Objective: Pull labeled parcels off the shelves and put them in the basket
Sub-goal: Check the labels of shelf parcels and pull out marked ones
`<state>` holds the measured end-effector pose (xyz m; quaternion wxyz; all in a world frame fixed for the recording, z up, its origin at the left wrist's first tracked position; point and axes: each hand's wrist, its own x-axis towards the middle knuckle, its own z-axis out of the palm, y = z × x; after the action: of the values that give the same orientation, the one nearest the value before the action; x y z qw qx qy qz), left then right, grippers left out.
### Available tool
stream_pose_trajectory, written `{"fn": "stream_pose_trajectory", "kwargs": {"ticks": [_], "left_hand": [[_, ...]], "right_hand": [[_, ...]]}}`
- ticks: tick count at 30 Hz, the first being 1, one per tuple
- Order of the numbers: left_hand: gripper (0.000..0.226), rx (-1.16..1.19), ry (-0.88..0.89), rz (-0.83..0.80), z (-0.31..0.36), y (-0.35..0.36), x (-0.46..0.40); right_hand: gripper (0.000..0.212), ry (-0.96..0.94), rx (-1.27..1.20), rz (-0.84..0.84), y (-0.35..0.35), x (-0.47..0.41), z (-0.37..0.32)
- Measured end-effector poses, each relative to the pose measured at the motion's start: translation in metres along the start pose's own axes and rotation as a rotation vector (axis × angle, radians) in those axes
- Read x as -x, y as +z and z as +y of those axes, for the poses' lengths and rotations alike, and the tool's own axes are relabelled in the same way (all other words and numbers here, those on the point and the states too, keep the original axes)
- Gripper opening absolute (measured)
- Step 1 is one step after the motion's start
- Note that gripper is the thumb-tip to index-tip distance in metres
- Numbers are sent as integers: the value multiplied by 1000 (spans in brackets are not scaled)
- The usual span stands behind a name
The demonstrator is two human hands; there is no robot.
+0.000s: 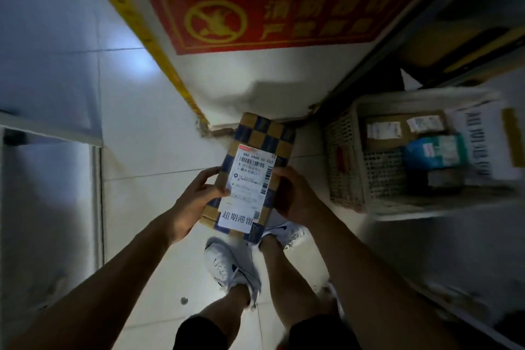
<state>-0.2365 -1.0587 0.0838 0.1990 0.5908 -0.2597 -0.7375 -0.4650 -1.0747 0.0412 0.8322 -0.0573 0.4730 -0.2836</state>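
Parcel (pixel 255 167) (labeled) gripped by both hands.

parcel depot: shelves (pixel 443 207), basket (pixel 349 162) of labeled parcels (pixel 403 129), red fire-safety floor sign (pixel 272 14).

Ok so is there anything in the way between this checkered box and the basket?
Nothing visible. Both hands hold the checkered box over bare floor, and the basket sits to its right, open-topped, with parcels inside but space left.
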Motion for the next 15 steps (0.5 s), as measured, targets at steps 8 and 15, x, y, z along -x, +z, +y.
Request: {"fn": "stream_pose_trajectory", "kwargs": {"ticks": [8, 15], "left_hand": [[77, -190, -44, -176, 64, 97, -64], [89, -350, -132, -250, 102, 192, -129]], "right_hand": [[86, -151, -210, 76, -89, 27, -47], [49, -247, -392, 196, -165, 53, -87]]}}
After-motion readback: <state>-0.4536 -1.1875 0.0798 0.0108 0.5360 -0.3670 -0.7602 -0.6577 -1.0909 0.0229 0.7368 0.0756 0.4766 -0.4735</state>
